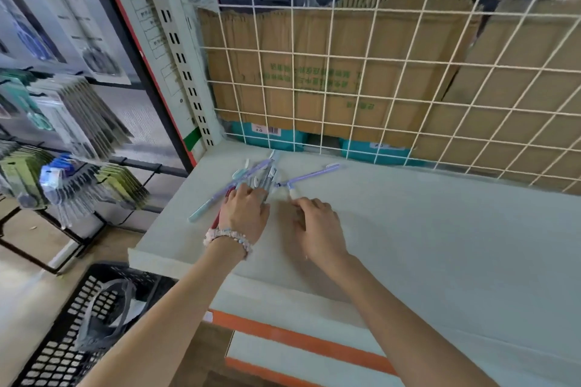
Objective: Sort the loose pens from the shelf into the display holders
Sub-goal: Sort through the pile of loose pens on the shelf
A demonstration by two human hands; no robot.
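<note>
A pale shelf (408, 229) is seen from above, backed by a white wire grid (377, 72) with cardboard boxes (314, 72) behind it. A small heap of loose pens (264, 171) lies near the shelf's back left corner, lilac and pale blue, crossing one another; one lilac pen (314, 173) lies a little apart to the right. The left hand (243, 214) is laid over the near end of the heap, fingers curled around several barrels. The right hand (317, 229) is placed just beside it, fingertips pinching the end of one pale pen (292, 192). The pens are judged light, stiff and smooth, likely to roll or slip, so a grasp mid-barrel is advised. No display holders are visible. A black slotted basket (63, 339) on the floor holds a grey, unclear item (103, 317).
</note>
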